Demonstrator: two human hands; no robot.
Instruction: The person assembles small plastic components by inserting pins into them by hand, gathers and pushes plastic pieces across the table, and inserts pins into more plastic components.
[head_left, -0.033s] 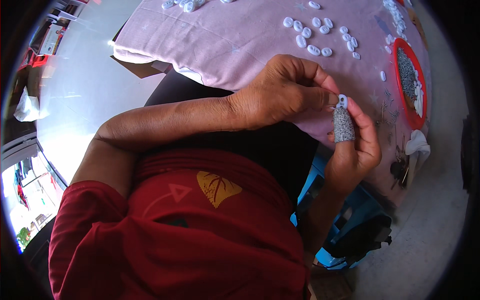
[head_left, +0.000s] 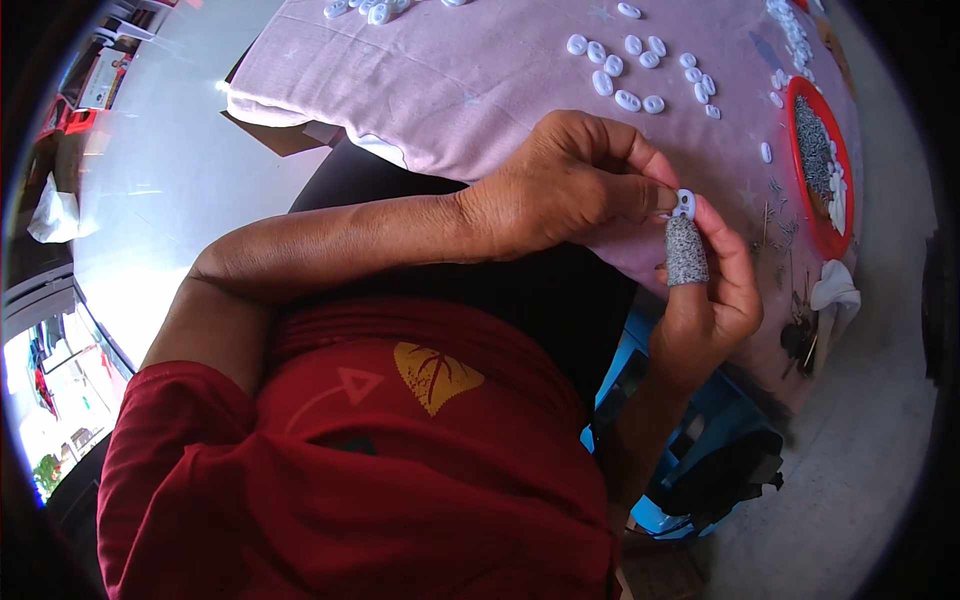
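Over on the left, pale glossy floor (head_left: 150, 170) and a red short-sleeved shirt with a yellow leaf print (head_left: 350, 470) on the person bent over the work. The bare forearm runs across the middle to the left hand (head_left: 570, 185), knuckles up, fingers curled in tight, thumb and forefinger pinching one side of a small white oval plastic piece (head_left: 684, 203). That piece sits right between the two hands, just off the near edge of the table covered in pink cloth (head_left: 450, 80). Coming up from below, the right hand (head_left: 710, 290) meets it, a grey knitted finger cot (head_left: 686, 250) over the thumb, and thumb and forefinger close on the same white piece from the other side. So both hands are clenched on that one little part, touching each other at the fingertips. Beyond them on the cloth lies a scatter of white oval pieces (head_left: 625, 70), more in a line further right. At the far right, a red round tray (head_left: 800, 100) holds a heap of small grey metal bits, with a few loose thin pins (head_left: 775, 215) beside it. Below the hands, a blue plastic stool (head_left: 700, 430).
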